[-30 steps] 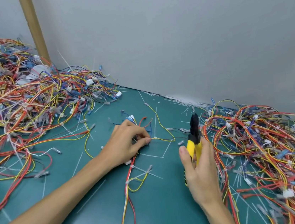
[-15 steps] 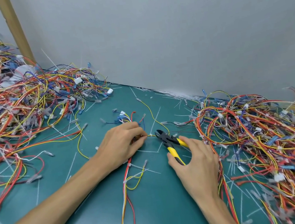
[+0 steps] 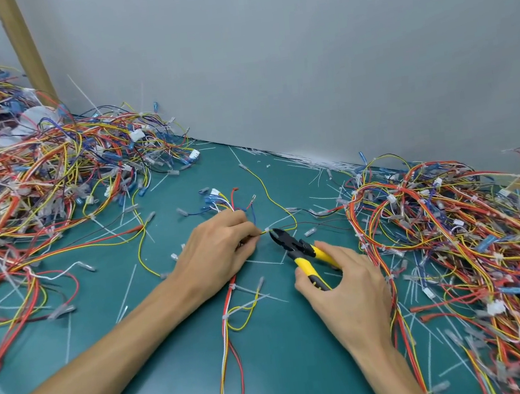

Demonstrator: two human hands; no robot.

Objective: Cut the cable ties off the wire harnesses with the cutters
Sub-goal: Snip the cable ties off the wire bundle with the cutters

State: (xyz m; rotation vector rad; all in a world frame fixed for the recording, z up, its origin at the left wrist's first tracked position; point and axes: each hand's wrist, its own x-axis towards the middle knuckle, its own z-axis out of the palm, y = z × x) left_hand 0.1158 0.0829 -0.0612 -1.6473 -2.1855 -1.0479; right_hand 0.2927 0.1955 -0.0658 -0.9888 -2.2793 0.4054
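Pinching a wire harness point(image 3: 226, 330) between thumb and forefinger of the left hand point(image 3: 219, 251), mid-mat, other fingers curled over the wires. Gripping the yellow handles of the cutters point(image 3: 294, 248) in the right hand point(image 3: 344, 281), thumb on the near handle, fingers wrapped round the far one. Pointing the black jaws far-left at a white cable tie point(image 3: 267, 229) on the harness, just right of the left fingertips; touching or apart, cannot tell. Working on a green mat point(image 3: 177, 387) strewn with cut ties point(image 3: 126, 293). Flanked by tangled wires: left heap point(image 3: 37, 178) far off, right heap point(image 3: 453, 238) just beside the right hand. Backed by a grey wall point(image 3: 301, 60).
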